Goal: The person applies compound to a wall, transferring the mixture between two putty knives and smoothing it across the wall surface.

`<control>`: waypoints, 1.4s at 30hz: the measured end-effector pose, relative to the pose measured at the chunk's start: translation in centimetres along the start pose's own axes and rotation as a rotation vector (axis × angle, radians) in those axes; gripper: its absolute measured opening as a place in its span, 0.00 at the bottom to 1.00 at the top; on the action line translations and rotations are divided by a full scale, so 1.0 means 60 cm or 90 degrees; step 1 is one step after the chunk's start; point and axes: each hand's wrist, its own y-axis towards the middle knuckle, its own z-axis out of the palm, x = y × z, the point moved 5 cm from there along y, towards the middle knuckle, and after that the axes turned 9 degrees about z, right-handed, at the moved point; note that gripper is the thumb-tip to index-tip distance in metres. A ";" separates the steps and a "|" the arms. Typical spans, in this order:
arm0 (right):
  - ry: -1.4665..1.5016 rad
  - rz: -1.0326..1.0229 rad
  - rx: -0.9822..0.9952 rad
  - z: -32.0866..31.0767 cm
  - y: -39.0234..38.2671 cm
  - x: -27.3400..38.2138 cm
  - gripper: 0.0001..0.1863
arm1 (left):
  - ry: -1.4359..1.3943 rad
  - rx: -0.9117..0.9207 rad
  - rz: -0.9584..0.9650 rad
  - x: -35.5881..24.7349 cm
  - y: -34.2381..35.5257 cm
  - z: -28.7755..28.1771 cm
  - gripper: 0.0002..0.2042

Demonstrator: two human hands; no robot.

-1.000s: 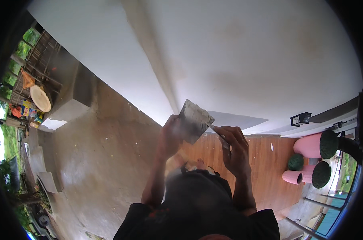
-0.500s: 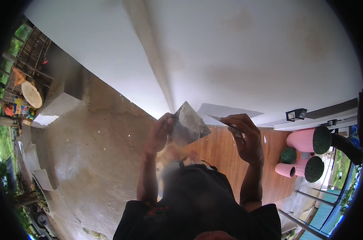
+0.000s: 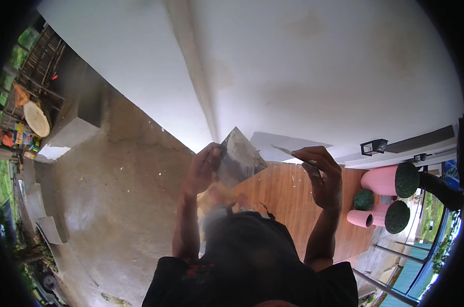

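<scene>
My left hand is closed on one corner of a square metal plate, held in front of my chest. Grey-white putty is smeared across the upper part of that plate. To its right, my right hand grips a putty knife with a thin blade pointing left toward the plate, a gap apart from it. A little putty appears to sit near the blade's tip. Most of the knife's handle is hidden in my fingers. Ahead of both hands rises a white wall with a vertical beige strip.
Brown wooden boards lie below on the right, a stained concrete floor on the left. Pink planters with round green bushes stand at the right, near a black wall lantern. A low block sits far left.
My right hand has moved slightly right, drawing the putty knife farther from the plate. The left hand keeps its hold on the plate, and the whole view has shifted a little.
</scene>
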 end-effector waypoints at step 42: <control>-0.625 -0.754 -0.666 -0.199 0.297 0.625 0.17 | 0.230 0.497 -0.004 -0.160 0.263 -0.029 0.19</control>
